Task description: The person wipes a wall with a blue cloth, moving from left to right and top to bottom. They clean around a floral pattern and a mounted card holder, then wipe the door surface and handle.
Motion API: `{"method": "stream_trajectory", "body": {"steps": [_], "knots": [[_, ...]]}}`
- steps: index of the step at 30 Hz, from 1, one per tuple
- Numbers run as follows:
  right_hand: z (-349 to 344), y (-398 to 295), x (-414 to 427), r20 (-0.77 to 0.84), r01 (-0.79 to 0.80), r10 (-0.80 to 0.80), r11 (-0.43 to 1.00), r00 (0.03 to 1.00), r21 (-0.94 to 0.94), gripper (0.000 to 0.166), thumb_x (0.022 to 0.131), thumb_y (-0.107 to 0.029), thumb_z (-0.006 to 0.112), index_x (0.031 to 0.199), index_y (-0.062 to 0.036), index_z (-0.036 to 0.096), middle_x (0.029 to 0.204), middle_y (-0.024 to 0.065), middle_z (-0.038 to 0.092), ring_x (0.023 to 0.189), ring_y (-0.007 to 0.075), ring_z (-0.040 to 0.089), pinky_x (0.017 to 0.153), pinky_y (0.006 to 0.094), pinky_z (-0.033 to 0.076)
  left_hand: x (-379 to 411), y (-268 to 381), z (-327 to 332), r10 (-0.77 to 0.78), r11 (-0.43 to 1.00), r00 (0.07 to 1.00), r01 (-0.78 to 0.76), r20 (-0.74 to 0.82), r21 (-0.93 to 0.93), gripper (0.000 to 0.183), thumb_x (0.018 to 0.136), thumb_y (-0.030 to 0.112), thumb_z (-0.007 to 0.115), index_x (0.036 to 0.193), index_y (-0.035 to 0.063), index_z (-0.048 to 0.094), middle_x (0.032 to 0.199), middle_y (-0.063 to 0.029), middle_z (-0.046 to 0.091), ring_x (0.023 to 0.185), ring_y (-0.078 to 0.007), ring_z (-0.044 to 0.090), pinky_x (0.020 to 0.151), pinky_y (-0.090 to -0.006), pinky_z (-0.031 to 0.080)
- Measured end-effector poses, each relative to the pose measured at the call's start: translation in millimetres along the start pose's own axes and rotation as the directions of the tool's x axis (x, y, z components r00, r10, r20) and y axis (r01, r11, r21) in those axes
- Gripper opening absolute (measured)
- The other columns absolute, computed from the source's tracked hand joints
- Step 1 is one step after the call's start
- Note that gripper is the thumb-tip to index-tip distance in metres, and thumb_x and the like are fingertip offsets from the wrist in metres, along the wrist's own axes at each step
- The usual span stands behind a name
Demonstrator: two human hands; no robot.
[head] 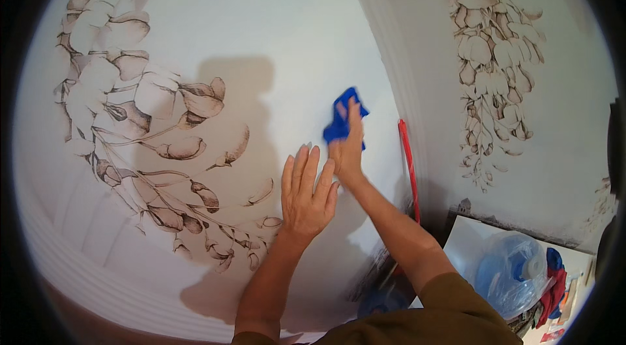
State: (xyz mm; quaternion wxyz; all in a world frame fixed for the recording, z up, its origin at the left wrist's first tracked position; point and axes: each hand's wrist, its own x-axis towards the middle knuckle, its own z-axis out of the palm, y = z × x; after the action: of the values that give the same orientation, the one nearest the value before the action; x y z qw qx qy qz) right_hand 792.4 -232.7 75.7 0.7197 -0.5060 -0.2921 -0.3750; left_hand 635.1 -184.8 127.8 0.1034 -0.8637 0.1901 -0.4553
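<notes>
My right hand (348,155) presses a crumpled blue cloth (334,131) against a pale wall covering (313,41); hand and cloth are slightly blurred. Just left of it, my left hand (308,198) lies palm-down on the same surface with its fingers a little apart and nothing in them. Brown-ink hanging flower clusters (200,100) are printed on the covering to the left of my hands. My head and arms cast a shadow across that print.
A red strip (409,169) runs up the wall right of my arm. At lower right, a white surface (464,242) holds a large clear-blue water bottle (503,271) and a dark red cloth (552,291). Another printed flower cluster (494,56) hangs on the right wall.
</notes>
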Motion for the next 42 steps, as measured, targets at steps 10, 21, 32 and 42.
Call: {"method": "stream_trajectory", "body": {"steps": [10, 21, 32, 42], "knots": [[26.5, -66.6, -12.1, 0.283, 0.258, -0.248, 0.966, 0.926, 0.003, 0.058, 0.096, -0.029, 0.057, 0.145, 0.0000, 0.050, 0.162, 0.0259, 0.026, 0.151, 0.0444, 0.022, 0.120, 0.0577, 0.018, 9.0, -5.3, -24.0, -0.045, 0.992, 0.963, 0.075, -0.267, 0.103, 0.053, 0.086, 0.018, 0.072, 0.134, 0.0009, 0.056, 0.144, -0.0276, 0.049, 0.138, -0.0448, 0.044, 0.115, -0.0612, 0.025], [30.7, -34.5, 95.3, 0.029, 0.168, -0.166, 0.969, 0.986, -0.180, 0.068, 0.090, -0.011, 0.050, 0.150, 0.0134, 0.029, 0.160, 0.0253, 0.031, 0.149, 0.0464, 0.020, 0.121, 0.0528, 0.012, 19.3, -6.0, -35.1, -0.142, 0.990, 0.962, 0.135, -0.233, -0.046, 0.061, 0.082, 0.011, 0.074, 0.137, -0.0010, 0.052, 0.147, -0.0264, 0.045, 0.139, -0.0467, 0.041, 0.112, -0.0590, 0.032], [68.0, -91.8, 140.5, 0.166, 0.483, -0.461, 0.864, 0.872, -0.142, 0.072, 0.081, -0.015, 0.062, 0.151, -0.0121, 0.045, 0.163, 0.0215, 0.026, 0.151, 0.0432, 0.022, 0.120, 0.0573, 0.017, 17.6, -8.8, -42.5, -0.149, 0.984, 0.944, 0.172, -0.294, 0.051, 0.055, 0.087, 0.024, 0.072, 0.136, 0.0023, 0.056, 0.147, -0.0302, 0.043, 0.137, -0.0473, 0.043, 0.109, -0.0582, 0.035], [89.9, -121.7, 144.4, 0.168, 0.507, -0.488, 0.857, 0.856, -0.093, 0.068, 0.085, -0.019, 0.063, 0.150, -0.0095, 0.044, 0.163, 0.0241, 0.025, 0.150, 0.0450, 0.022, 0.121, 0.0565, 0.017, 13.2, -13.0, -38.1, -0.160, 0.978, 0.948, 0.191, -0.273, 0.088, 0.061, 0.085, 0.023, 0.073, 0.138, 0.0015, 0.052, 0.147, -0.0264, 0.045, 0.141, -0.0456, 0.039, 0.112, -0.0600, 0.029]]}}
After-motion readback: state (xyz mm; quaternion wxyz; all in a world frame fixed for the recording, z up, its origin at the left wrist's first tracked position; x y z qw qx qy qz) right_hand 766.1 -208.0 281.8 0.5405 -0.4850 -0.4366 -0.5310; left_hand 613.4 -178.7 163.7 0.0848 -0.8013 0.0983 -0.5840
